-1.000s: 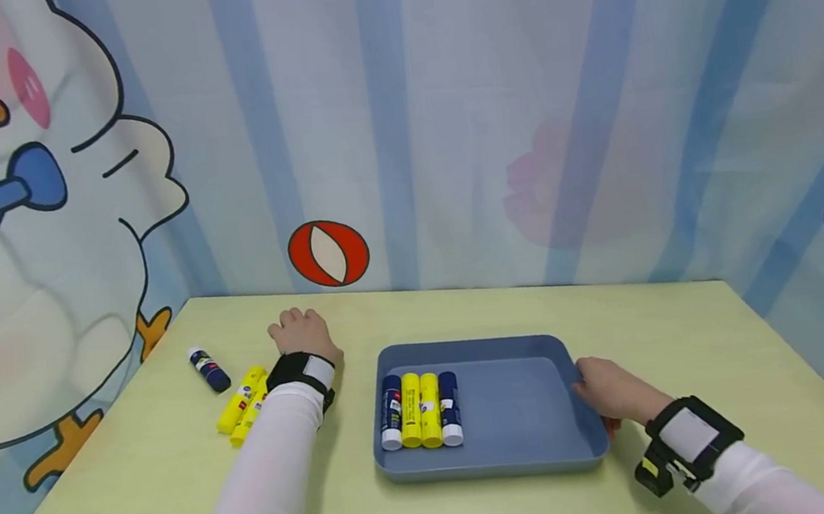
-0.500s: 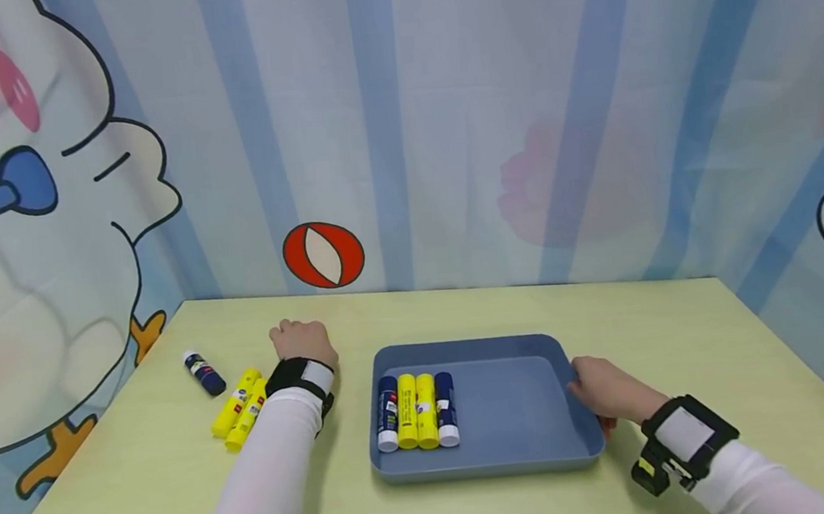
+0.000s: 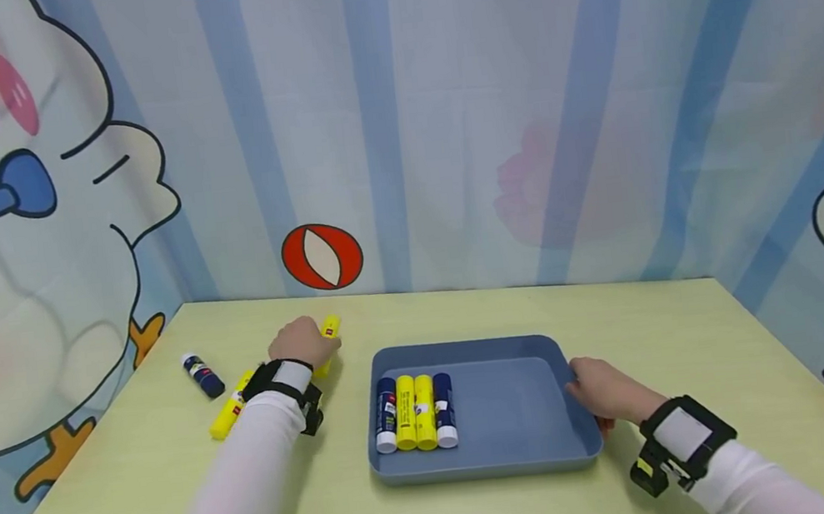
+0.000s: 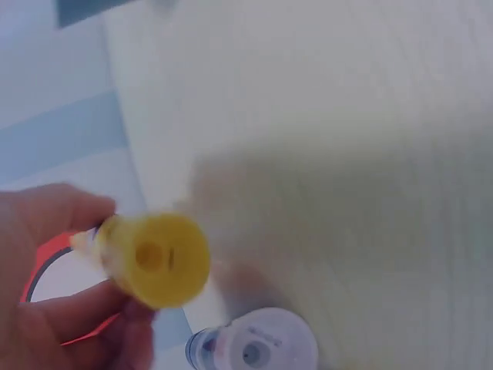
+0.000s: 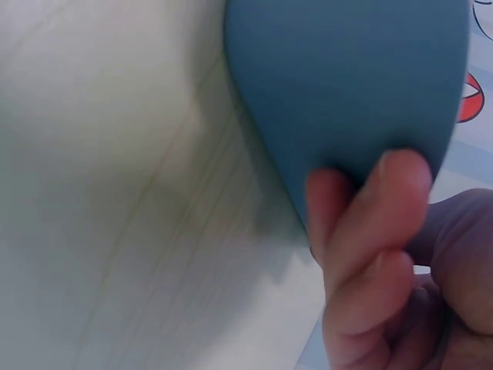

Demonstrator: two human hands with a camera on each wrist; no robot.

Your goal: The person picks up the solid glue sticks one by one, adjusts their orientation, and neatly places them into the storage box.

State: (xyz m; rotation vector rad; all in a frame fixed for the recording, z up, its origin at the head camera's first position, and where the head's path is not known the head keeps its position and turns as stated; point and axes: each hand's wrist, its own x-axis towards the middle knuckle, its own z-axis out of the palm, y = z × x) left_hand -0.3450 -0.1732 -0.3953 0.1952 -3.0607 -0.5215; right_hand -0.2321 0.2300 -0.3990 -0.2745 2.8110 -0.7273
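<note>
A yellow glue stick [image 3: 330, 327] is pinched in my left hand [image 3: 304, 341] at the back left of the table. In the left wrist view, the round end of this yellow glue stick [image 4: 166, 262] faces the camera. Below it, a white-ended glue stick [image 4: 273, 343] shows; in the head view it cannot be made out. My right hand [image 3: 610, 387] grips the right rim of the blue-grey tray [image 3: 518, 405], fingers [image 5: 377, 208] against its underside. Dark blue glue sticks [image 3: 445, 411] and yellow glue sticks [image 3: 406, 412] lie side by side at the tray's left.
On the table [image 3: 318, 510], left of my left arm, lie another yellow glue stick [image 3: 232, 408] and a dark blue glue stick [image 3: 202, 375] with a white end. A printed curtain [image 3: 443, 120] hangs right behind the table's back edge.
My left hand has picked up one of the two yellow glue sticks at the left and turned with it. The right hand stays on the tray. The view has shifted slightly.
</note>
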